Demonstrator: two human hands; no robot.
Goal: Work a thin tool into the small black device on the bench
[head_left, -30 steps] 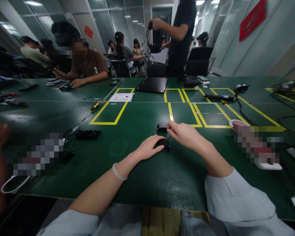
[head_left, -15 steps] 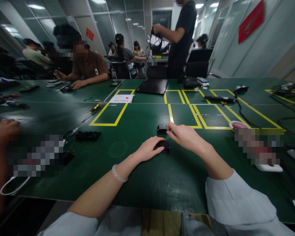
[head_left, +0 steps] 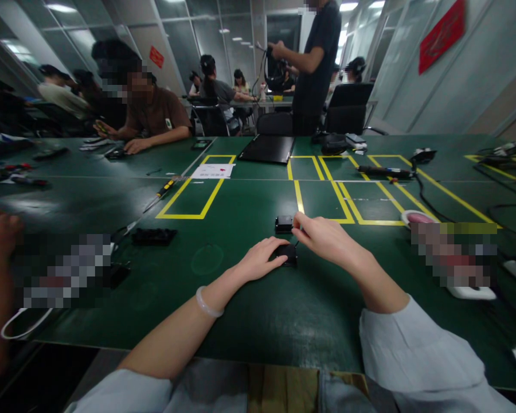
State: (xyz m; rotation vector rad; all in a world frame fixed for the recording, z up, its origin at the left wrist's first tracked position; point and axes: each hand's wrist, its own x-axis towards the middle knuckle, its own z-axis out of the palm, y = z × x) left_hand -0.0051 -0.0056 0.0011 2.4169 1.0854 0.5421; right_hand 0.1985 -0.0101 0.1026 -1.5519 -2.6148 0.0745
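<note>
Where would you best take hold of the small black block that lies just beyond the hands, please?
Probably across the short side walls of the small black block, from above: it lies flat on the green table, and the right hand touches its right edge.

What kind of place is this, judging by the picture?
Probably a shared workshop or assembly training room. A long green table carries yellow taped boxes, a screwdriver lies on it, and several people sit working along it. The left hand rests on a small black part.
</note>
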